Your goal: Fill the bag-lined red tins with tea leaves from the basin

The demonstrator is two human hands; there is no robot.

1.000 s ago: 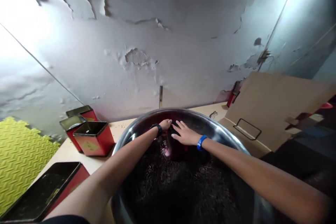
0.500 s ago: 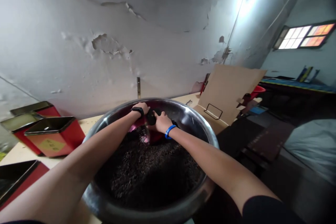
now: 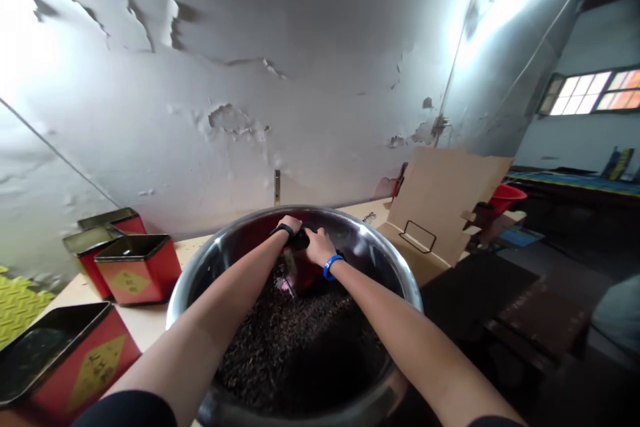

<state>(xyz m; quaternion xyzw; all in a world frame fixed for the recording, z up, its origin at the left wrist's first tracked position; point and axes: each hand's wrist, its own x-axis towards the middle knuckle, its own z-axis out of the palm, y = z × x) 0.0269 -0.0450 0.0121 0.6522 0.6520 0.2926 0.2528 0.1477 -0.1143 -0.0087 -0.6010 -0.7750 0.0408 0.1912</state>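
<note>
A wide steel basin (image 3: pixel 215 392) holds dark, loose, dry bits (image 3: pixel 270 340) that look like tea leaves. Inside it, near the far wall, what looks like a red tin (image 3: pixel 305 277) with a dark end is tipped down against the leaves. My left hand (image 3: pixel 290 223), with a black band at the wrist, is closed on the tin's dark end from the left. My right hand (image 3: pixel 320 247), wearing a blue wristband, grips the same end from the right. The fingers partly cover the tin, and its mouth is hidden.
Several red tins (image 3: pixel 153 273) with yellow diamond labels stand on the pale table (image 3: pixel 193 250) at left. An opened cardboard box (image 3: pixel 440 200) stands behind the basin at right, with a red bowl (image 3: pixel 507 197) beyond it. A peeling wall (image 3: pixel 320 120) rises behind.
The view has tilted up and turned left, so more of the tins shows. Both hands keep hold of the tin near the far wall of the basin.
</note>
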